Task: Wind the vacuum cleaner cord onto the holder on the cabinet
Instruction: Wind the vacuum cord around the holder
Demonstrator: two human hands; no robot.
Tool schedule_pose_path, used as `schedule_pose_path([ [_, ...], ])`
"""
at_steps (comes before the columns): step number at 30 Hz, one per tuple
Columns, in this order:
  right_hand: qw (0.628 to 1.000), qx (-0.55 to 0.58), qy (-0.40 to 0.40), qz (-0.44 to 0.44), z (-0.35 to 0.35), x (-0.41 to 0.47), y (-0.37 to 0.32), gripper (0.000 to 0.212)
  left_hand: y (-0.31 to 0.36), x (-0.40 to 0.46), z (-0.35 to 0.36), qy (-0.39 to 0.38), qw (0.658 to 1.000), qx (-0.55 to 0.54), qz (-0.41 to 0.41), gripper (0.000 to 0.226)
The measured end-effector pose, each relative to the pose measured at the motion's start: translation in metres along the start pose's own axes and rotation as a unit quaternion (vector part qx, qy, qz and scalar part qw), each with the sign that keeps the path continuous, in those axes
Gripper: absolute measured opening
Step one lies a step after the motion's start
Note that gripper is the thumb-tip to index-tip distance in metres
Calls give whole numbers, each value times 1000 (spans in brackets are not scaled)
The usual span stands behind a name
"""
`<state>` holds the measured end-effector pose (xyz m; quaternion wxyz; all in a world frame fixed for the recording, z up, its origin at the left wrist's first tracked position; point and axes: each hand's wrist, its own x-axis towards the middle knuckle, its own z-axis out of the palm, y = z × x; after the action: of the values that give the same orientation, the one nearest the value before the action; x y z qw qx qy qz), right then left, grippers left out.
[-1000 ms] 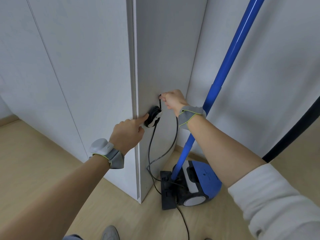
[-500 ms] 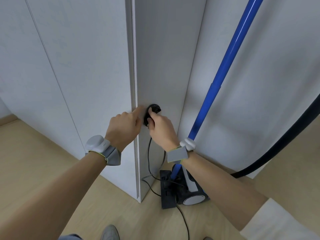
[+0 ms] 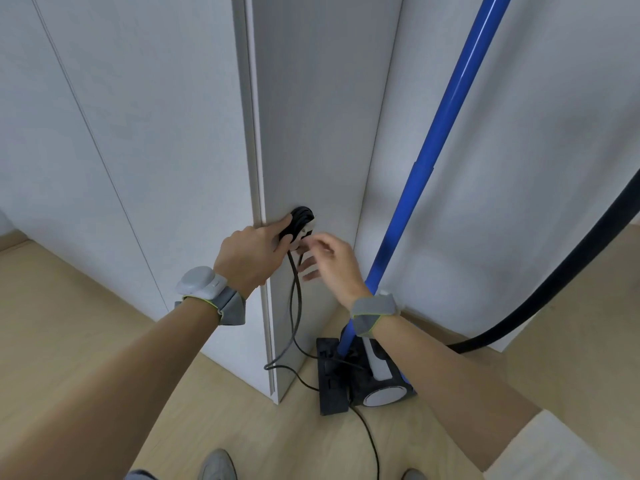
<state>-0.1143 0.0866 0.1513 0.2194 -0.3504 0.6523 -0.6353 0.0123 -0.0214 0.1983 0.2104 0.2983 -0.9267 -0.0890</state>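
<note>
A round black-and-white holder (image 3: 306, 231) is fixed on the narrow side of the grey cabinet (image 3: 322, 133), with black cord (image 3: 295, 306) wound on it. My left hand (image 3: 251, 252) holds the wound coil between forefinger and thumb. Just right of and below the holder is my right hand (image 3: 334, 263), blurred. It pinches the cord with its other fingers spread. From the holder two strands of cord hang down the cabinet side. They loop on the floor and run to the vacuum cleaner (image 3: 375, 379).
The vacuum's blue tube (image 3: 446, 109) leans up to the right, close to my right wrist. Its black hose (image 3: 568, 265) curves along the right wall. The black floor nozzle (image 3: 330, 375) stands by the cabinet corner. More cord (image 3: 369, 441) trails over the wooden floor between my shoes.
My right hand came down from above the holder, passed close against it, and now sits to its lower right. My left hand went from a fingertip on the holder to holding the coil.
</note>
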Motion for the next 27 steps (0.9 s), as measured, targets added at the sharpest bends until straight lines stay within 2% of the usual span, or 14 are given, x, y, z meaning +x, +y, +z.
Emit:
schedule_pose_path([
  [2, 993, 54, 58, 87, -9, 16, 6, 21, 0, 1, 0, -8, 1000, -9, -5, 44],
  [5, 983, 92, 52, 152, -12, 39, 13, 25, 1, 2, 3, -7, 1000, -25, -10, 44],
  [13, 970, 193, 55, 138, 2, 63, 31, 29, -6, 9, 21, 7, 999, -37, 2, 48],
  [19, 939, 301, 30, 162, 0, 63, 39, 29, -9, 10, 24, 9, 999, -19, 29, 49],
  [22, 941, 295, 35, 164, 2, 64, 38, 29, -8, 9, 24, 0, 999, -26, 25, 50],
  [27, 963, 231, 22, 137, -3, 68, 35, 34, -9, 11, 20, -11, 999, -34, 21, 52],
])
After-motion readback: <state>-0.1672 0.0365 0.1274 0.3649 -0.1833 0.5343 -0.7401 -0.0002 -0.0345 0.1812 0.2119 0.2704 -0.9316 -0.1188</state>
